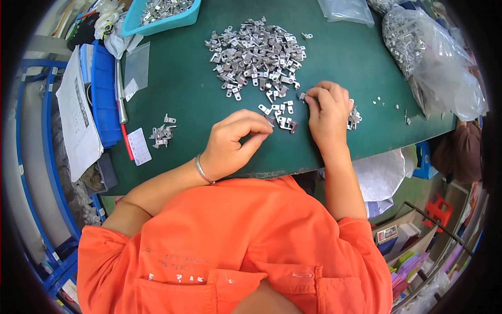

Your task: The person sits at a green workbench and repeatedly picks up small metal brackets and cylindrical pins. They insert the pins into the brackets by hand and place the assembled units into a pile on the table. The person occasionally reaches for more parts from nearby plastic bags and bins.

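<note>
Small bent metal pieces [286, 123] lie scattered between two bare hands. The left hand [230, 142] appears to pinch one between thumb and forefinger; the right hand [330, 116] grips another at its fingertips. The step seems to be handling pieces singly, and the next move probably calls for a light, precise pinch. Beyond lies a large heap [256, 55] of similar pieces; a small cluster [162, 136] sits to the left. All rest on a green bench [178, 78], with a turquoise basket [191, 17] at the far left and a bulging clear bag [452, 70] at right. Around it stand blue racking [48, 133] and a red stool [438, 210].
</note>
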`<state>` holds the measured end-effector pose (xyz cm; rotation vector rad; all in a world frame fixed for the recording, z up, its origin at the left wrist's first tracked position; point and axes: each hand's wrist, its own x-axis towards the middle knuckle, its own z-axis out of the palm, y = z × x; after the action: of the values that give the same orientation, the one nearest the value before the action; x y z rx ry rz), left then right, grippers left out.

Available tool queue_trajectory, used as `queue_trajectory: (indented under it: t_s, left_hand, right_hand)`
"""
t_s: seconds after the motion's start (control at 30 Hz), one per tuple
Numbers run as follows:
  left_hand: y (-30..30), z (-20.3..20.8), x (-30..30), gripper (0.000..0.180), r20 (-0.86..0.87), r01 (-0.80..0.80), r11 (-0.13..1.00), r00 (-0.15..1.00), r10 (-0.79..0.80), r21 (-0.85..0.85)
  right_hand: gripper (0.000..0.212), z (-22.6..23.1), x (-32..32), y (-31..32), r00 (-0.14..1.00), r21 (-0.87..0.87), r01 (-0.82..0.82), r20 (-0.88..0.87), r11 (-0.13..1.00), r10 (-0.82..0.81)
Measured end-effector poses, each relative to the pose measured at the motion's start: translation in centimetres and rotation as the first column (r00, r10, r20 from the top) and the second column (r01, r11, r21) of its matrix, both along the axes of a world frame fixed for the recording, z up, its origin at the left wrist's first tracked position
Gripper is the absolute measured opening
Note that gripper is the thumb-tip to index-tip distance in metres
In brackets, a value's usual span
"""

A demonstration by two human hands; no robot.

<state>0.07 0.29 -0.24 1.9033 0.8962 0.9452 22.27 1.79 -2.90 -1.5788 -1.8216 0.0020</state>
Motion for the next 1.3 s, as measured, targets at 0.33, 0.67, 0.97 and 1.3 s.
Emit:
queue_trajectory:
  t_s: [0.33,0.67,0.97,1.3]
  left_hand:
    - [0.8,-0.7,2.3,0.032,0.393,0.142,0.802,0.911,0.123,-0.581]
    - [0.1,-0.1,2.0,0.022,0.423,0.193,0.777,0.9,0.103,-0.599]
    - [-0.4,-0.5,2.0,0.013,0.397,0.197,0.811,0.917,0.046,-0.551]
    - [-0.7,-0.3,2.5,0.016,0.288,0.149,0.904,0.957,-0.03,-0.401]
  right_hand:
    - [0.025,1.8,-2.6,-3.5,0.862,0.176,-0.234,-0.417,0.956,0.287]
    - [0.027,0.9,-2.6,-5.2,0.789,0.177,-0.2,-0.554,0.964,0.266]
    - [0.02,1.3,-2.6,-6.3,0.815,0.128,-0.293,-0.485,0.947,0.318]
    - [0.021,0.2,1.5,-6.7,0.963,0.305,0.034,-0.264,0.952,0.05]
